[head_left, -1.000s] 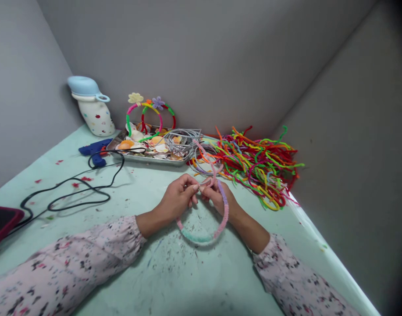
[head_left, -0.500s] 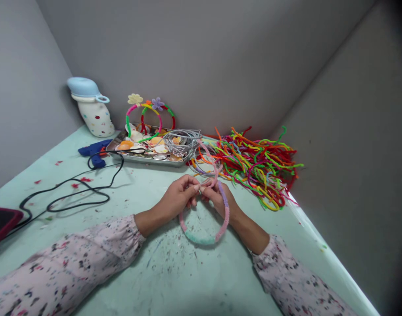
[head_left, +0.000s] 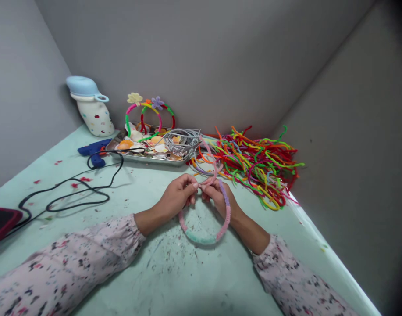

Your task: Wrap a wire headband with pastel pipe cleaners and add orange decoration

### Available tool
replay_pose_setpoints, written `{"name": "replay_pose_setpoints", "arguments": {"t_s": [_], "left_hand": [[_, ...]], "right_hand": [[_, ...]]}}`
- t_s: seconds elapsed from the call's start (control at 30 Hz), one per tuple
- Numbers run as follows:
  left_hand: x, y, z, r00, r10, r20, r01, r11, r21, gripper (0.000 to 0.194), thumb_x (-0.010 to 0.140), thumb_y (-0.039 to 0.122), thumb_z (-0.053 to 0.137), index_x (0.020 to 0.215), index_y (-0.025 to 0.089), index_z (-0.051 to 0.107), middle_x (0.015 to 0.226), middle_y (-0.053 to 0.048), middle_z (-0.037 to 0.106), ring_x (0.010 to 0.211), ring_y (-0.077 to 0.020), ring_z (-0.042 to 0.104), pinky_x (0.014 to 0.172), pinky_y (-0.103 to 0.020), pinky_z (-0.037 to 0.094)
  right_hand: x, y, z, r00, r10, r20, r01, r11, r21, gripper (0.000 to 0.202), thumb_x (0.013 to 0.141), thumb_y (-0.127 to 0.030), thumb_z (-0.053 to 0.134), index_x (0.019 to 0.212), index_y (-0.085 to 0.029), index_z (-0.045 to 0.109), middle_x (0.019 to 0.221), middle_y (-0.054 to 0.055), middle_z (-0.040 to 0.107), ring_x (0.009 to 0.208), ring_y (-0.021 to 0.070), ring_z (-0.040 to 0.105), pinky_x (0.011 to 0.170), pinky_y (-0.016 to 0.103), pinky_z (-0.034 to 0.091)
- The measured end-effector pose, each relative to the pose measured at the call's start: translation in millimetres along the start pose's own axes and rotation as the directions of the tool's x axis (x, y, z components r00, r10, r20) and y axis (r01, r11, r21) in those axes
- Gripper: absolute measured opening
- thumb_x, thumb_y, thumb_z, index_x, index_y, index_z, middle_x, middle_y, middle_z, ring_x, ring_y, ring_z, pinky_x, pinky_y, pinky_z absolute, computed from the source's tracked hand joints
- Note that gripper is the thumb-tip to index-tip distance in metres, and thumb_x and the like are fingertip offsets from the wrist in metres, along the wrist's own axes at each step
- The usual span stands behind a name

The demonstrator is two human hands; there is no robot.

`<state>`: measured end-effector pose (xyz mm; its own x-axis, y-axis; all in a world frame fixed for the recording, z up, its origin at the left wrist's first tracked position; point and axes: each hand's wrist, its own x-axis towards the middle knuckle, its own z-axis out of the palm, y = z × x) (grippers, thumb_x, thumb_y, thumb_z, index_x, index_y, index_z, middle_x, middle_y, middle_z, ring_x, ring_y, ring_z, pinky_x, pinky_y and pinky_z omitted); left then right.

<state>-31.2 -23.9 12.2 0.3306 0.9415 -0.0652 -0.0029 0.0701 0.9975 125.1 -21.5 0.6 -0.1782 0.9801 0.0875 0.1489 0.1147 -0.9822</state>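
Note:
A hoop wrapped in pipe cleaner (head_left: 201, 240), in bands of mint, pink and lilac, hangs between my hands just over the table. My left hand (head_left: 178, 194) is closed in a pinch at the hoop's upper left end, where its fingers hide the tip. Opposite it, my right hand (head_left: 220, 197) is closed too, thumb and forefinger pinching a pink pipe cleaner (head_left: 216, 169). That strand curls upward from the fingers, and the lilac band passes in front of this hand. Both sets of fingertips nearly meet; exactly what lies between them is partly hidden.
Behind my hands stands a metal tray (head_left: 148, 160) with shells, coiled wire (head_left: 183, 142) and two flower-topped hoops (head_left: 144, 105). A heap of bright pipe cleaners (head_left: 260, 162) lies right. Leftward are a blue glue gun (head_left: 94, 150), its black cord (head_left: 79, 180), a bottle (head_left: 94, 114) and a phone (head_left: 3, 224).
Both hands have shifted only very slightly, still pinched close together. The hoop's right side has moved a touch to the right.

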Motion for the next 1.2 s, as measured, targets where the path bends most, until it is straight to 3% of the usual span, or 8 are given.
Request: {"name": "replay_pose_setpoints", "arguments": {"t_s": [0.33,1.2], "left_hand": [[1.1,-3.6,-0.3,1.000,-0.010,0.011,0.010,0.999,-0.030,0.021,0.081,0.037,0.053,0.076,0.017,0.048,0.045,0.005,0.051,0.035,-0.0057,0.039,0.037,-0.016,0.027],[4.5,-8.7,-4.7,0.995,-0.031,0.095,0.036,0.998,-0.055,0.023,0.078,0.036,0.057,0.070,0.016,0.050,0.045,0.005,0.049,0.033,-0.0050,0.040,0.033,-0.015,0.026]], "right_hand": [[1.1,2.6,-1.1,1.000,-0.001,-0.016,-0.001,0.993,-0.121,0.017,0.078,-0.030,0.053,0.067,-0.017,0.054,0.055,-0.001,0.055,0.052,0.0137,0.051,0.052,0.026,0.040],[0.8,0.5,-0.4,0.999,0.010,0.039,-0.007,0.996,-0.087,0.011,0.075,-0.026,0.052,0.069,-0.017,0.056,0.053,-0.003,0.051,0.050,0.0120,0.048,0.051,0.025,0.038]]}}
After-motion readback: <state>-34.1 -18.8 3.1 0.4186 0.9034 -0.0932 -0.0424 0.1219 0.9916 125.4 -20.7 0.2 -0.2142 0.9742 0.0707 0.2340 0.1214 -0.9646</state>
